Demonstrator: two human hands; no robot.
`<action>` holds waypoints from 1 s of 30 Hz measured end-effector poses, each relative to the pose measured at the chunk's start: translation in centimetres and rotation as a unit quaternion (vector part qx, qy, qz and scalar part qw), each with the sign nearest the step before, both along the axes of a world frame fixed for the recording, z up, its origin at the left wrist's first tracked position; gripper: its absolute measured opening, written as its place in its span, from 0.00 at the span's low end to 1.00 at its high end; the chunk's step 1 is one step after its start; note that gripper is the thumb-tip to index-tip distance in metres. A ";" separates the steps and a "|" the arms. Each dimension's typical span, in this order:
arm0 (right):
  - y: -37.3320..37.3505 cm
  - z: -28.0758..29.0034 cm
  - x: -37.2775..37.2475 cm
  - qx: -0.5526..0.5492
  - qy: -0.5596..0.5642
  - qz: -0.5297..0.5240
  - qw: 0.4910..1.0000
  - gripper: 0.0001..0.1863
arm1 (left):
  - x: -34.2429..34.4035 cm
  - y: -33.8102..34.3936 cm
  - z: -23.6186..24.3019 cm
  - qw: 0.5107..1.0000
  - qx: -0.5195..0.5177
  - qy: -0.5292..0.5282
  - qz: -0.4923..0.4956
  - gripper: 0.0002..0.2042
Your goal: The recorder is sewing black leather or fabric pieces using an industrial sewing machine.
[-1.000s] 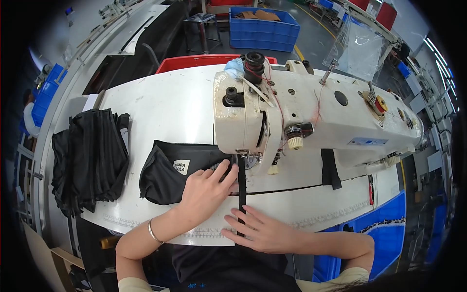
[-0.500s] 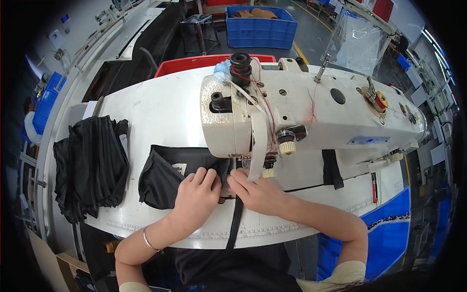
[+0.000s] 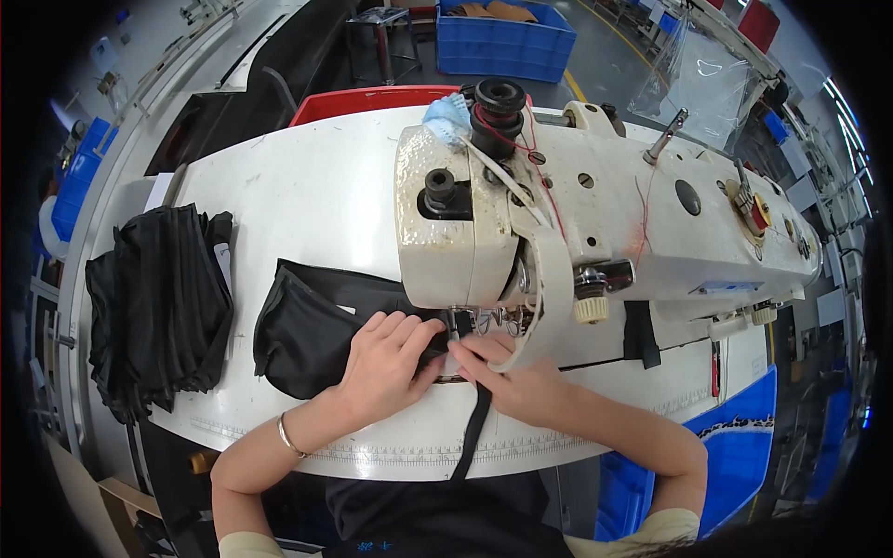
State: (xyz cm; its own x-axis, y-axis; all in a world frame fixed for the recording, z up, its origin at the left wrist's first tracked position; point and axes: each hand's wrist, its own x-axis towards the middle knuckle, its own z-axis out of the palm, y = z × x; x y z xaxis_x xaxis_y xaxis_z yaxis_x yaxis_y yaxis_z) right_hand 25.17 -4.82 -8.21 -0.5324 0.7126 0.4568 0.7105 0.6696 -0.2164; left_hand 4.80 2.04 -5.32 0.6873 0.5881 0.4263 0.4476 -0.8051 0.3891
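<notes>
A black fabric piece [image 3: 302, 330] with a small white label lies flat, its right end at the presser foot of the white sewing machine [image 3: 442, 256]. Fingers bent, my left hand [image 3: 386, 363] grips the cloth's right part just left of the foot. Close in front of the needle area, my right hand [image 3: 512, 377] pinches a narrow black strap [image 3: 474, 432]. The strap's loose end runs down over the table's front edge. The machine head and its white guard partly hide my right fingertips and the stitching spot.
A stack of black fabric pieces [image 3: 163, 312] lies on the left of the white table [image 3: 251, 219]. Another black strip [image 3: 640, 335] and a red pen-like tool [image 3: 715, 370] are on the right. A red bin [image 3: 372, 100] and blue crate [image 3: 507, 45] stand beyond.
The view has shifted closer to the machine. The guard now covers more of my right hand. My left hand's fingers lie flatter, and the fabric's label is mostly hidden.
</notes>
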 end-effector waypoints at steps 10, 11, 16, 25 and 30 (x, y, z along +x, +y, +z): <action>0.3 -1.5 -0.6 -0.343 0.212 -0.073 0.912 0.18 | -0.2 1.1 -0.9 0.983 0.126 0.131 -0.025 0.13; 0.4 -1.9 -0.6 -0.347 0.216 -0.074 0.910 0.18 | -0.2 0.9 -0.9 0.991 0.061 0.118 -0.017 0.13; 1.1 -3.1 -0.1 -0.058 0.081 0.014 0.995 0.10 | -1.1 0.3 -1.2 0.984 -0.158 0.069 -0.029 0.14; 0.5 -3.2 -0.1 0.022 0.008 0.060 0.998 0.09 | -0.7 1.0 -3.6 0.996 0.013 -0.066 -0.063 0.11; 0.3 -4.6 -1.9 0.001 0.054 0.020 0.998 0.09 | -1.7 0.7 -3.2 0.997 -0.053 -0.033 -0.037 0.12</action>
State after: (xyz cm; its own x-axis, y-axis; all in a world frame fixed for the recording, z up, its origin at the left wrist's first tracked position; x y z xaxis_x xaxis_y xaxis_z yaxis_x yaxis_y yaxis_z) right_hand 23.24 -4.55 -12.84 -0.5072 0.6910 0.5150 0.6560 0.6971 -0.2893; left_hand 3.13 2.77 -8.53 0.7027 0.5811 0.4105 0.3596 -0.7880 0.4998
